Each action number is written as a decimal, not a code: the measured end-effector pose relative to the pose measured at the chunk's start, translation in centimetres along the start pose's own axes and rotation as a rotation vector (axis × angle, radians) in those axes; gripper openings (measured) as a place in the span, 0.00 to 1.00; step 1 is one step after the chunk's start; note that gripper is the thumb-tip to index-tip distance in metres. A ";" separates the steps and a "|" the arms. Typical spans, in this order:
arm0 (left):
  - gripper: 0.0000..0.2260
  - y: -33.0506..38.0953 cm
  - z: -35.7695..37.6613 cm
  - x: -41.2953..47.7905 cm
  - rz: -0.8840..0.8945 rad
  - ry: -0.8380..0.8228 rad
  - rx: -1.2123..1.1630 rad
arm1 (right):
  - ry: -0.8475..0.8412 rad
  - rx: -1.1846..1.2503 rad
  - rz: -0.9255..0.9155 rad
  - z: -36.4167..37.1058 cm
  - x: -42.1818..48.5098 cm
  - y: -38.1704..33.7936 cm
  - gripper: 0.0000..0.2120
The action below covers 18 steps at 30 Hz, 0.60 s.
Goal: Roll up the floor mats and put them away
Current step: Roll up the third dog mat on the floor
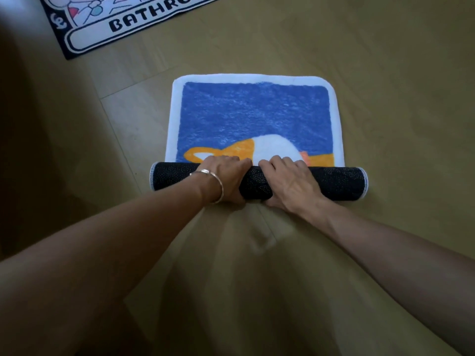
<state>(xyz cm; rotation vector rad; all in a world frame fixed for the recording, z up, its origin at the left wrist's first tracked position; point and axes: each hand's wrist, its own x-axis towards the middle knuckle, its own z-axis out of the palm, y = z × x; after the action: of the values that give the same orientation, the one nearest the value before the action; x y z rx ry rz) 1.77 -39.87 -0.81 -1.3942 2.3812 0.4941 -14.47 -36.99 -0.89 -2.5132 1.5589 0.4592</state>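
A blue floor mat (254, 111) with a white border and an orange and white figure lies on the wooden floor. Its near end is rolled into a tube (334, 182) that shows the dark dotted backing. My left hand (226, 176), with a silver bracelet on the wrist, grips the roll left of its middle. My right hand (290, 181) grips the roll just beside it, fingers curled over the top. The far half of the mat lies flat.
A second mat (84, 37), black-edged and white with the word BATHROOM, lies flat on the floor at the top left. Wooden floor planks (398, 60) surround both mats. A dark shadowed area runs along the left edge.
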 end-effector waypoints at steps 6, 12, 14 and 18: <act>0.43 0.4 1.0 -0.9 -0.047 0.121 0.158 | -0.166 0.215 0.015 -2.1 1.8 1.4 0.29; 0.30 -0.3 -0.6 0.6 -0.015 0.052 0.020 | -0.051 0.009 0.043 -0.1 0.5 1.3 0.49; 0.42 -0.3 -0.2 0.4 -0.016 0.044 0.061 | -0.044 0.029 0.044 -0.3 1.0 1.4 0.36; 0.56 -0.2 0.4 -0.6 -0.068 0.118 0.146 | -0.151 0.159 0.014 -1.8 2.3 2.4 0.29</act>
<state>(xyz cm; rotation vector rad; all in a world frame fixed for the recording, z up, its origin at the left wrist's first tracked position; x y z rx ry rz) 2.34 -39.29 -0.94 -1.4686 2.3978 0.2213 -15.37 -40.55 0.11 -2.2949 1.4950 0.4935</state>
